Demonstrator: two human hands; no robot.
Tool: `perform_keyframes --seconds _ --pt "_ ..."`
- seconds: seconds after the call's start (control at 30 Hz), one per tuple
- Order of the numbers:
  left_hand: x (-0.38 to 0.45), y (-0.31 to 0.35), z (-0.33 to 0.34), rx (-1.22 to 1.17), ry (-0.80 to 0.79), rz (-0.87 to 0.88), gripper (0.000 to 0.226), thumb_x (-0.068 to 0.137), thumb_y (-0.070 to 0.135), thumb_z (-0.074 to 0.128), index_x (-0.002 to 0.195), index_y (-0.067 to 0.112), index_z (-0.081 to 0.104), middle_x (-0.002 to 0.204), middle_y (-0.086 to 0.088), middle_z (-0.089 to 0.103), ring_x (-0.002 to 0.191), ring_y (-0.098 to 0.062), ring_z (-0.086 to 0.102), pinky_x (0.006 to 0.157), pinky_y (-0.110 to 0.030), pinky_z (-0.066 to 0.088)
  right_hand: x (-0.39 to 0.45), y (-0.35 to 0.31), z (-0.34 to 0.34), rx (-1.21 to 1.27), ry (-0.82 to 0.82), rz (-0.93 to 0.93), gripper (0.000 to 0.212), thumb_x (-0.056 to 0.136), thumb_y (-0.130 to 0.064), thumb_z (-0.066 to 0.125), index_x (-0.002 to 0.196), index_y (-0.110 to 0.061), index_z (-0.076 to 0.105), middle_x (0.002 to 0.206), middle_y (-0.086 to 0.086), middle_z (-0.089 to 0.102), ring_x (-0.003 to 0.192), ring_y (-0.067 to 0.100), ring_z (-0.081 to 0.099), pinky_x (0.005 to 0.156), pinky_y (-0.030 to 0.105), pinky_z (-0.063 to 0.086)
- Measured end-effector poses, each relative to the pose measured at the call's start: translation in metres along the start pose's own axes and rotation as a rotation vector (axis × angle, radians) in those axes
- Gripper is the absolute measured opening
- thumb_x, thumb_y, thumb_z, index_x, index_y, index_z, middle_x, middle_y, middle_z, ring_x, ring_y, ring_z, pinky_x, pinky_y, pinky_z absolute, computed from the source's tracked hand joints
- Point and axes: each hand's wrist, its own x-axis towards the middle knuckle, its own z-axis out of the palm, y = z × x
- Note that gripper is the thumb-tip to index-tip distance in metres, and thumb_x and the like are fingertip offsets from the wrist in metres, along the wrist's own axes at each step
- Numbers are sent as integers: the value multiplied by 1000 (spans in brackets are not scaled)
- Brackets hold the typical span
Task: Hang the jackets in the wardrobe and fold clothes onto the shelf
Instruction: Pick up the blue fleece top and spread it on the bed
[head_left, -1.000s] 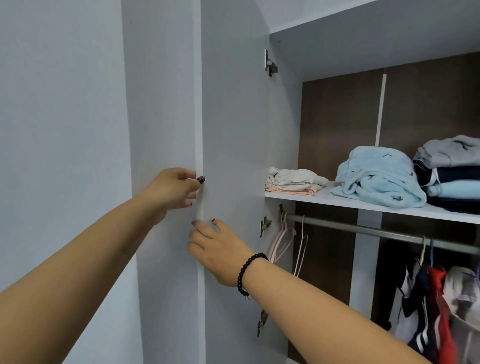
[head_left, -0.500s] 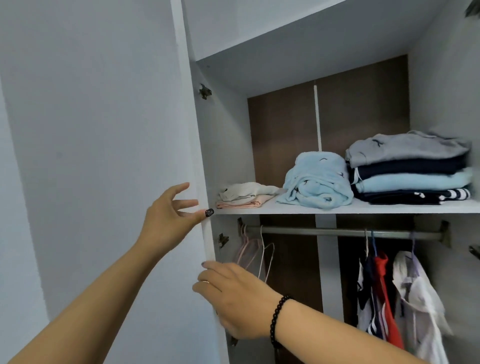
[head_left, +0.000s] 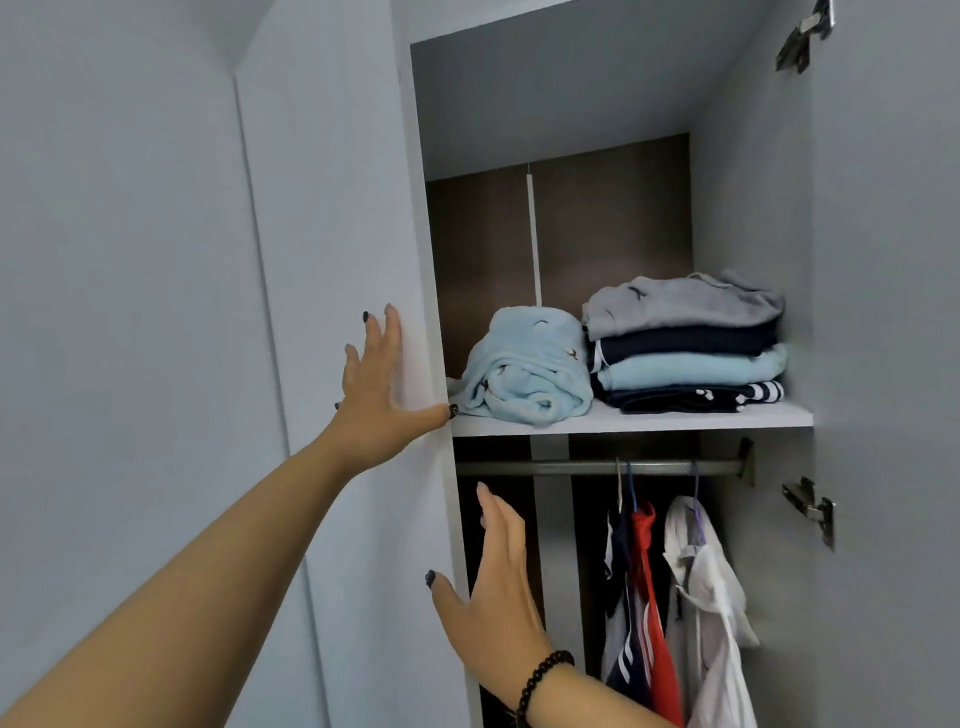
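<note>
- wardrobe (head_left: 753, 218) open on the right side; left door (head_left: 337, 260) swung across the left part of the opening
- shelf (head_left: 649, 418) holds 2 groups: rolled light-blue fleece (head_left: 524, 374) on the left; folded stack (head_left: 685, 345) just beside it on the right, touching the side wall
- stack counts 4 layers: grey on top, navy, light blue, navy with white stripes at the bottom
- rail (head_left: 571, 466) under the shelf carries hanging jackets (head_left: 670, 597), bunched at the right; navy with white stripes, red, white visible; exact count unclear, at least 3
- 2 hinges (head_left: 810, 506) visible on the right door edge
- left hand (head_left: 371, 395): fingers spread and straight, palm flat on the left door face, thumb tip at the door edge by the shelf front
- right hand (head_left: 498, 587): fingers straight and together, at the door edge below the rail; black bead bracelet (head_left: 540, 680) on the wrist
</note>
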Motion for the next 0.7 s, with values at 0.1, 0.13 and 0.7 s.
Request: perform_keyframes --seconds 0.1,0.13,0.7 --pt "13 1 24 -54 10 30 119 76 50 74 147 42 -21 159 11 -27 149 -30 -16 118 -54 5 17 24 0 111 64 103 87 92 -22 60 139 -59 -2 142 -24 14 126 -6 35 104 17 35" --pt "17 1 32 -54 27 32 119 76 50 74 148 41 -20 158 10 -28 148 -30 -17 117 -54 4 22 30 0 131 81 103 87 93 -20 59 135 -66 -1 138 -24 21 119 -8 41 102 20 41" --pt "71 14 111 62 101 -80 119 78 56 69 145 39 -28 154 4 -38 143 -40 -26 99 -79 17 81 108 -8 199 217 116 76 95 7 47 136 -55 35 120 -15 57 121 6 50 101 16 40"
